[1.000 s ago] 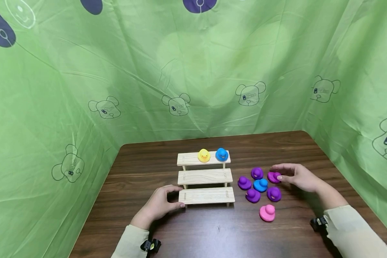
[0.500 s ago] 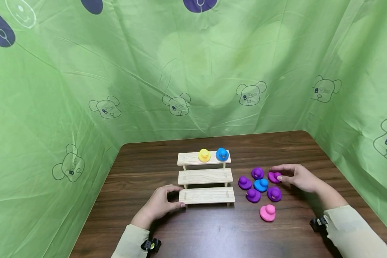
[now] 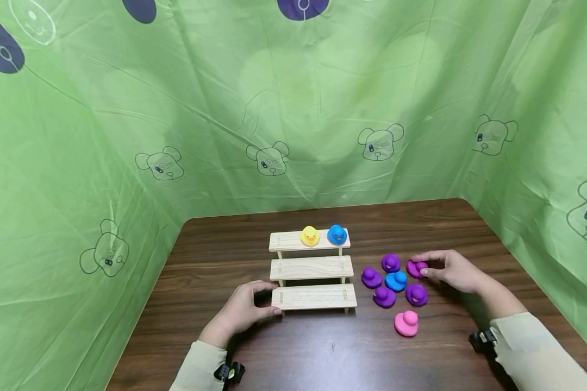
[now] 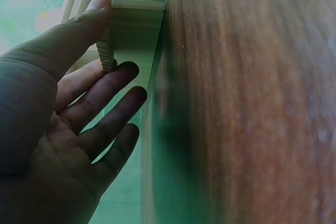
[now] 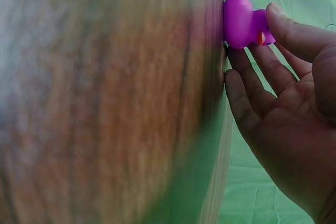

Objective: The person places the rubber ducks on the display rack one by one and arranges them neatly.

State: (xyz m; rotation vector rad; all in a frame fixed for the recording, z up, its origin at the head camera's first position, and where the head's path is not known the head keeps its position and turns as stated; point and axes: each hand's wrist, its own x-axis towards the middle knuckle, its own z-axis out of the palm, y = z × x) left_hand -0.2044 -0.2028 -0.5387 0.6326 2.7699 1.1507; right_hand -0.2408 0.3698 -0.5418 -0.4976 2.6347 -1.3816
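Note:
A three-tier wooden stand [image 3: 313, 297] stands mid-table. My left hand [image 3: 242, 308] grips the left end of its lowest board, thumb at the front edge and index finger behind, as the left wrist view shows. On the top tier sit a yellow rubber duck [image 3: 310, 236] and a blue rubber duck [image 3: 337, 234]. To the right, my right hand [image 3: 452, 270] holds a magenta-purple rubber duck [image 5: 239, 20] with the thumb at its head; the duck rests on the table. The far side of that duck is partly hidden by the fingers.
Several purple ducks [image 3: 384, 296] surround another blue duck [image 3: 396, 281] between the stand and my right hand. A pink duck [image 3: 406, 323] lies nearer the front. The dark wooden table [image 3: 323, 347] is enclosed by a green curtain [image 3: 215, 108] at the back and sides.

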